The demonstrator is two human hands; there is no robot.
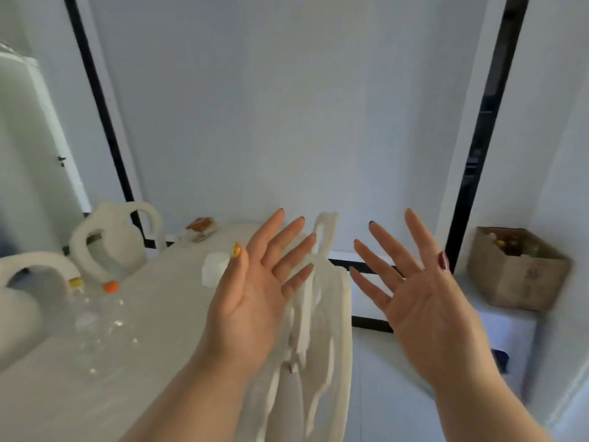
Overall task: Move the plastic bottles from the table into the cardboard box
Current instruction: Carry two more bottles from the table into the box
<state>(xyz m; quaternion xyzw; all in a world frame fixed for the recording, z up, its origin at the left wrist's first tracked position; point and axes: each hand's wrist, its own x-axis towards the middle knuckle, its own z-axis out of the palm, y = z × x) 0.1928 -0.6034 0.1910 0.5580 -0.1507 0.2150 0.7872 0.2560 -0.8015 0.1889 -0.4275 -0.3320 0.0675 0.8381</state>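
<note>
Two hands are raised in front of the camera, palms turned toward it and fingers spread wide. The left hand (255, 282) is held above the right edge of the desk (134, 362); the right hand (424, 301) is held beyond that edge, over the floor area. Nothing is held in either grip: both are wide open and empty, and the two hands are kept well apart from each other.

On the left part of the desk, clear plastic bottles (95, 314) are seen lying close together, blurred by motion. Two caps can be counted among them, one orange (111, 286) and one yellow (76, 282); the exact number of bottles cannot be told from the smeared outlines.

One cardboard box (518, 269) is seen at the far right, set on a low white surface (506, 330) against the wall, well apart from the desk. Small items are visible inside its open top, but they are too blurred to be identified.

Two pale chairs with rounded, looped backs (118, 237) are placed along the left side of the desk, and one more pale chair (322, 314) is seen at the right side, partly hidden behind the left hand. One small white block (214, 271) is seen on the desk just beside the left thumb, and a small brown-and-white object (200, 228) lies at the far end.
</note>
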